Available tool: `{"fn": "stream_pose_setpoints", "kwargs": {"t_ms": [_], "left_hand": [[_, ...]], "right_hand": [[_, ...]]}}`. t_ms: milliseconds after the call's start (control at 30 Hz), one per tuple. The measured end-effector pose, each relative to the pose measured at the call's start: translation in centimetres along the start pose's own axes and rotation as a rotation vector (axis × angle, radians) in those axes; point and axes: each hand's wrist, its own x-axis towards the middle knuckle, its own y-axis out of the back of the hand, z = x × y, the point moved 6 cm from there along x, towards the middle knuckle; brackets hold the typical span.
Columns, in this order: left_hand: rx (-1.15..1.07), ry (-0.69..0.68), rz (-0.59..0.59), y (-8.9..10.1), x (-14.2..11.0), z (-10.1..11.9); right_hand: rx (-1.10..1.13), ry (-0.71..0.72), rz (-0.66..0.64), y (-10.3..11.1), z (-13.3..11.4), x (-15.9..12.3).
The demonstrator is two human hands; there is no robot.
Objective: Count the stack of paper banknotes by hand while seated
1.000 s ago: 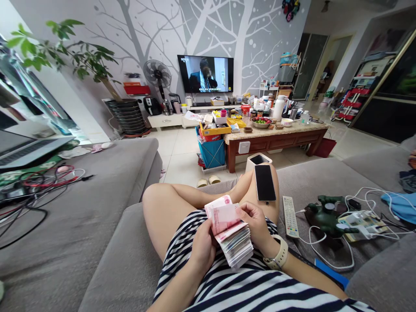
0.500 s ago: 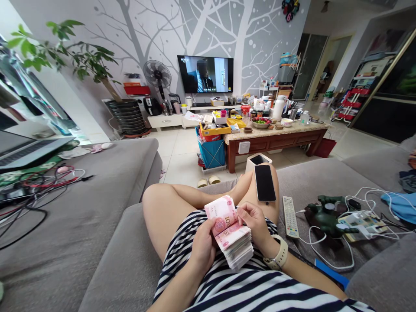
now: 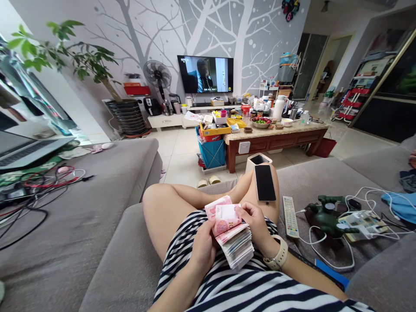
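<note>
A thick stack of folded banknotes, the top ones pink hundreds, is held over my lap. My left hand grips the stack from its left side, thumb on top near the fold. Between the thumb and fingers of my right hand is the edge of one pink banknote, raised and curving over the fold. Other pink notes fan out behind it, toward my knees. A pale watch sits on my right wrist. On my right thigh lies a black-screened smartphone.
Right of my leg, a remote control, a dark green figure and white cables lie on the sofa. At left are a laptop and tangled cords. A cluttered coffee table and a bin stand ahead.
The top banknote has been lifted and bent away over the fold by my right hand. My left hand stays in place on the stack.
</note>
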Motion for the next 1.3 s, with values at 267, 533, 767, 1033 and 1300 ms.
{"fn": "stream_pose_setpoints", "kwargs": {"t_ms": [267, 533, 767, 1033, 1300], "left_hand": [[-0.066, 0.028, -0.030, -0.06, 0.08, -0.34], [-0.024, 0.003, -0.046, -0.11, 0.05, -0.19], [0.002, -0.008, -0.049, -0.20, -0.06, -0.03], [-0.008, 0.006, -0.052, -0.17, -0.20, -0.12], [0.014, -0.019, -0.039, -0.21, -0.08, 0.07]], "right_hand": [[0.068, 0.028, -0.027, -0.24, -0.44, -0.43], [0.110, 0.005, -0.040, -0.46, -0.58, -0.47], [0.125, 0.002, -0.022, -0.48, -0.75, -0.54], [0.136, 0.001, -0.022, -0.48, -0.78, -0.50], [0.125, 0.008, -0.026, -0.46, -0.79, -0.51]]}}
